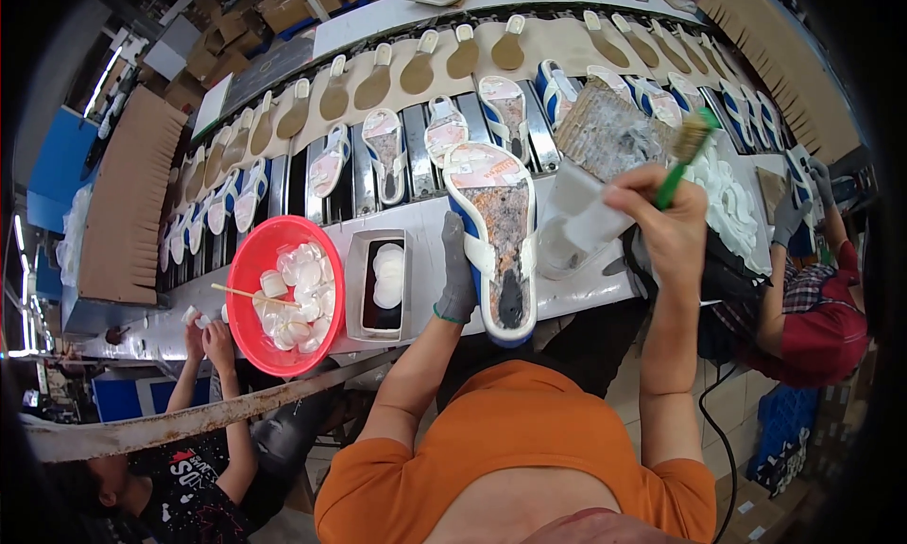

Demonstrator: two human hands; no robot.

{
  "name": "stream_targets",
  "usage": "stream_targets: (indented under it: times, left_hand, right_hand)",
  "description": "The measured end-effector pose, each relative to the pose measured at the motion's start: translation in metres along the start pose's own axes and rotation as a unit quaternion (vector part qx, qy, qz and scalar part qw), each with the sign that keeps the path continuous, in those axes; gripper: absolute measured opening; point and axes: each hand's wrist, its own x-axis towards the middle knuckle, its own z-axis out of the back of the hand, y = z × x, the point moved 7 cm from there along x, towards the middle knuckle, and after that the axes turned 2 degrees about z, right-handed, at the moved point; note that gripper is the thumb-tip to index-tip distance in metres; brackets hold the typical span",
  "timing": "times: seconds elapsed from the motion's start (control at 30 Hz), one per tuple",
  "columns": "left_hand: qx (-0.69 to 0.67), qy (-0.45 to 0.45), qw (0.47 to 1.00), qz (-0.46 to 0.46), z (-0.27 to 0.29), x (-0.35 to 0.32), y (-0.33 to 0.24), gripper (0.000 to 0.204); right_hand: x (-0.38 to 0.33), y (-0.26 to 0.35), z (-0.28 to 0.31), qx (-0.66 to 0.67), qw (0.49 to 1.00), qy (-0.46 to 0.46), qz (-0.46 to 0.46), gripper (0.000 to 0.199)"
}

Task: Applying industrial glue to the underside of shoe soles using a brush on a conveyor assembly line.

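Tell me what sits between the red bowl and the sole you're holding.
In the head view, a rectangular metal tray with white pads sits between the red bowl and the sole held by the gloved left hand.

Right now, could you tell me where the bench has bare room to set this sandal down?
A bare strip of white bench lies between the grey tray of white pads and the blue-and-white sandal in the gloved left hand. Around the round red plastic basin and along the conveyor it is crowded.

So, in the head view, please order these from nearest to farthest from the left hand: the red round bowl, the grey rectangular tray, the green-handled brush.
From the gloved left hand:
1. Grey rectangular tray, just to its left.
2. Red round bowl, further left.
3. Green-handled brush, far right, in the right hand.
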Motion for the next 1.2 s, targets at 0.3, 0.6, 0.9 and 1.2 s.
stream_targets:
  times: [0.3, 0.6, 0.9, 1.2]
  left_hand:
    - [0.042, -0.006, 0.999, -0.005, -0.002, 0.016, 0.008, 0.082]
    - [0.104, 0.007, 0.994, -0.012, -0.005, -0.001, 0.01, 0.079]
    - [0.106, -0.015, 0.994, 0.011, 0.0, -0.002, 0.016, 0.082]
    - [0.05, 0.0, 0.999, 0.015, 0.052, 0.018, 0.042, 0.074]
  right_hand:
    - [-0.025, 0.002, -0.062, 0.038, 0.952, 0.282, -0.109, 0.013]
    - [-0.005, -0.021, -0.07, -0.119, 0.967, 0.218, 0.062, 0.018]
    - [-0.006, -0.006, -0.068, -0.179, 0.956, 0.149, 0.181, 0.029]
    - [-0.037, -0.009, -0.076, -0.243, 0.939, 0.221, 0.102, 0.04]
